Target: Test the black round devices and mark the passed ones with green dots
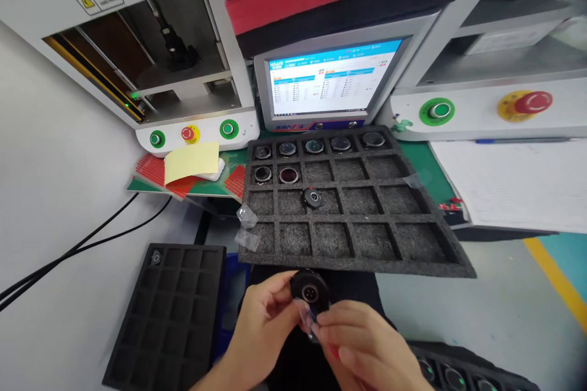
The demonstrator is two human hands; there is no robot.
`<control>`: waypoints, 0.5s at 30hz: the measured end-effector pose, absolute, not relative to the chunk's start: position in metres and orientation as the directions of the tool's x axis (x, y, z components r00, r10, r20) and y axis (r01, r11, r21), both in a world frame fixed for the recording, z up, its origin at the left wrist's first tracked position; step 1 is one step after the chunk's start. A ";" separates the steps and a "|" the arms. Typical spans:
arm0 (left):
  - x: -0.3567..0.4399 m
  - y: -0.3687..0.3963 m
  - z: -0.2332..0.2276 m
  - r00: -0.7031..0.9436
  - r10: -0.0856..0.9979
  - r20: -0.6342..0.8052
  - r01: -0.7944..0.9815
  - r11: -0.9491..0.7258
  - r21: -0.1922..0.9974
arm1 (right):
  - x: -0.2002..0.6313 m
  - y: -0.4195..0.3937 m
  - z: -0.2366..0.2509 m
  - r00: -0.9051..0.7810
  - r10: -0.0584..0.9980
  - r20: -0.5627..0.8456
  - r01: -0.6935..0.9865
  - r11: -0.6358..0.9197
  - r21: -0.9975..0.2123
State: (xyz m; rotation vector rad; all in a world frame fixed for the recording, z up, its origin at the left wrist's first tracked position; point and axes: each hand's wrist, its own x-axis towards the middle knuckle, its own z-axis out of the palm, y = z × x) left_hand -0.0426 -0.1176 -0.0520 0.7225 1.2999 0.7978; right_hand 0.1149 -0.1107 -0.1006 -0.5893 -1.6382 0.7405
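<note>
My left hand (266, 321) is closed around the edge of a round black watch case (312, 287), its back with a ring of small metal contacts facing up. At the lower edge of the case, my right hand (367, 339) pinches a piece of clear film (306, 315) that touches or hangs from it. A bit of red shows by the right fingers. Just beyond my hands lies a grey foam tray (358, 266) with several watch cases in its back rows. Another watch case (313, 197) rests back-up across a divider of that tray.
A second dark foam tray (183, 250) sits lower left, and a third tray with watch cases (454, 377) lower right. Behind are a monitor (334, 82) and two machines with green buttons (441, 110) and red stops. Papers (504, 177) lie right; a yellow note (191, 162) left.
</note>
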 end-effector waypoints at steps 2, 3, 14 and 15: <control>-0.046 -0.122 -0.057 0.083 0.815 -0.573 -0.088 0.579 0.811 | 0.113 -0.119 -0.106 -0.208 0.748 0.631 -0.032 0.639 -0.768; -0.049 -0.125 -0.061 0.089 0.797 -0.598 -0.096 0.604 0.791 | 0.111 -0.122 -0.108 -0.182 0.790 0.585 -0.026 0.591 -0.806; -0.089 -0.157 -0.126 0.014 0.634 -0.773 0.196 0.757 0.624 | 0.112 -0.135 -0.121 -0.169 0.876 0.453 -0.056 0.450 -0.891; -0.092 -0.158 -0.133 -0.023 0.650 -0.760 0.248 0.740 0.626 | 0.115 -0.134 -0.121 -0.169 0.857 0.487 -0.020 0.491 -0.871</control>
